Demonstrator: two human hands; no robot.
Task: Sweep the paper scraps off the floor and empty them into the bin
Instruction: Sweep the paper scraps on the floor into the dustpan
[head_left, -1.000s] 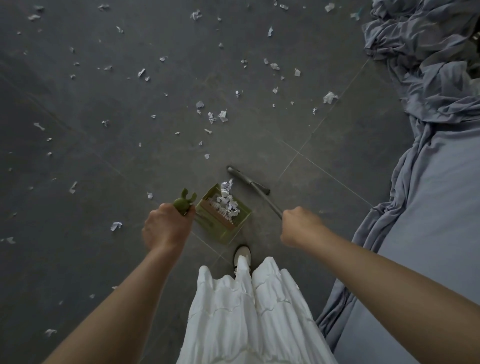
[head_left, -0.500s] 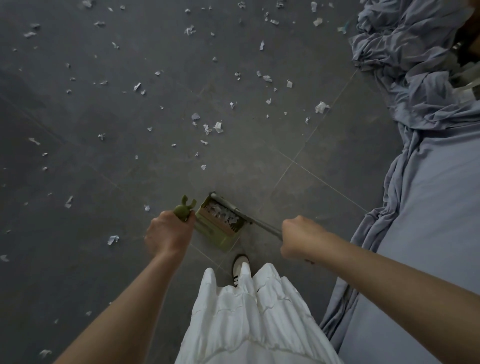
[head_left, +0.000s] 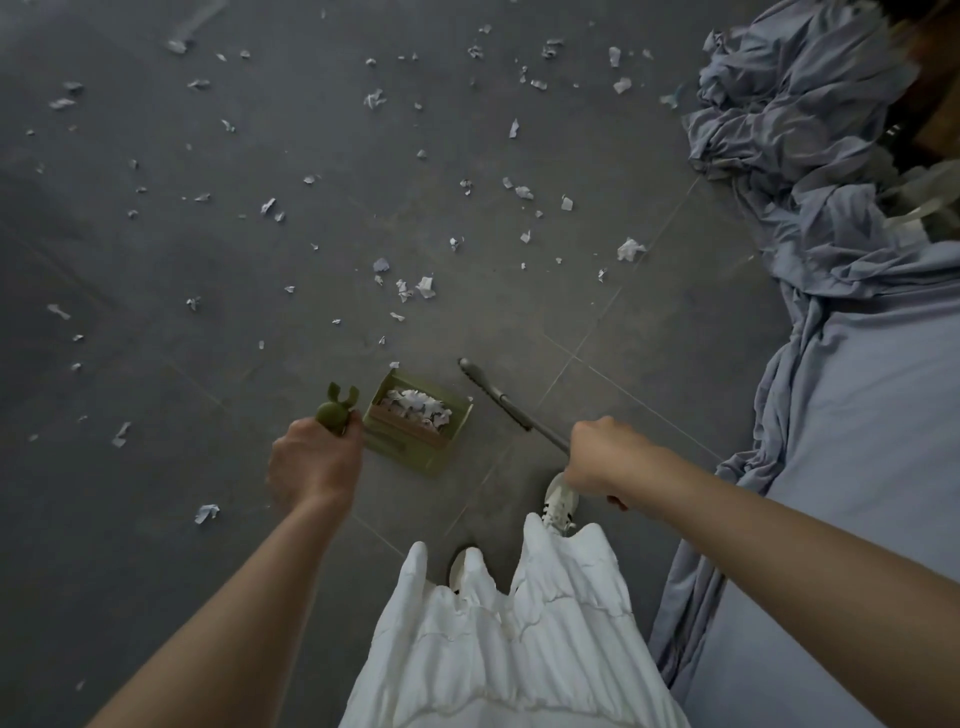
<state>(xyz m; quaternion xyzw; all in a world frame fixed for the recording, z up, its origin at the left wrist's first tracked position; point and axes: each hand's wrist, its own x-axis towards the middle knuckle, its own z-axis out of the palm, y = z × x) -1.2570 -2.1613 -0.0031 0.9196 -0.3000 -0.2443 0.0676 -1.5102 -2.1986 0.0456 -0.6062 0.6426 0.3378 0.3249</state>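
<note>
A dark grey tiled floor (head_left: 260, 519) is seen from above, with white paper scraps (head_left: 426, 287) strewn widely over its far and left parts. A green dustpan (head_left: 418, 434) is held low over the floor just ahead of the person, and a small heap of scraps (head_left: 418, 408) is lying inside it. Its handle, topped by a green knob (head_left: 336, 410) with two ear-like prongs, is grasped by the left hand (head_left: 314, 465), whose fingers are curled round it below the knob.

A grey broom (head_left: 498, 397) is set just right of the dustpan, apart from it, its head slanting up and to the left. Its thin shaft is clenched in the right hand (head_left: 605, 460), fist closed round it, with the shaft's end showing behind the wrist.

A white pleated skirt (head_left: 509, 639) fills the lower middle of the view, and two white shoes (head_left: 561, 501) are seen at its hem, the right one just under the right hand. One larger scrap lies on the floor left of the left forearm. Along the right edge a crumpled blue-grey sheet (head_left: 831, 208) is spread, bunched at the top right and smoother lower down. No bin can be made out.
</note>
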